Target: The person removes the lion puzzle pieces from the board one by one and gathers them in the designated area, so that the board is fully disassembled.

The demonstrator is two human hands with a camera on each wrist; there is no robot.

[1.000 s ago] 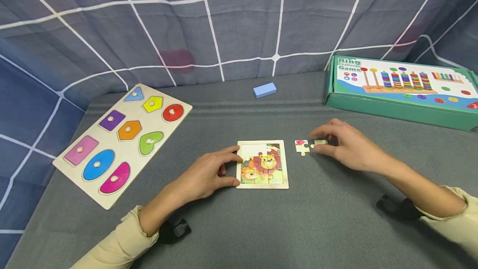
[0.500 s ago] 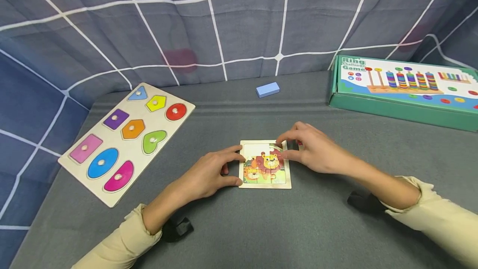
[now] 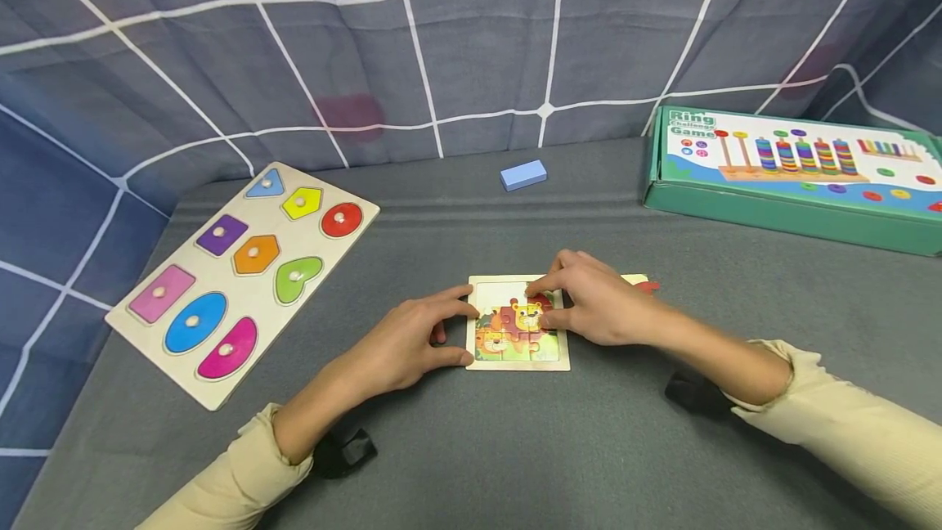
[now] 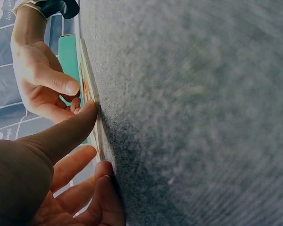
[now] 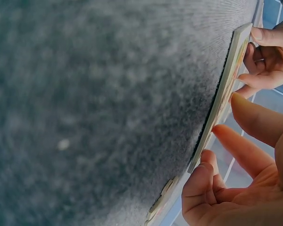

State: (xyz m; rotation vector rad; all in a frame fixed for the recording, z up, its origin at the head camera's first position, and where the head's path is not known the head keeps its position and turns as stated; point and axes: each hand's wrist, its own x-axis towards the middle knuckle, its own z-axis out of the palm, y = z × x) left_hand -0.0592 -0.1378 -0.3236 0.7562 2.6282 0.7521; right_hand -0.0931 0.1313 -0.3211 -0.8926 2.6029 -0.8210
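A jigsaw puzzle board (image 3: 518, 366) lies flat on the cloth in the head view, its inlay showing a lion scene with a bare patch at upper left. My left hand (image 3: 405, 339) holds its left side, thumb near the lower corner and fingers higher up; the left wrist view shows the thumb (image 4: 82, 120) against the edge. Over the upper right part of the picture is my right hand (image 3: 603, 301). Its thumb and index finger are bent around a puzzle piece (image 3: 540, 301), partly hidden. Beyond that hand, loose jigsaw pieces (image 3: 634, 278) show partly.
To the left lies a peg puzzle board (image 3: 298, 223) with coloured knobbed shapes. A blue block (image 3: 523, 175) sits behind the jigsaw, and a green Ring Challenge Game box (image 3: 795, 207) stands at back right. A grid-patterned cloth (image 3: 486, 39) hangs behind.
My right hand has moved left from the loose pieces onto the upper right of the jigsaw. The left hand has kept its place at the board's left edge.
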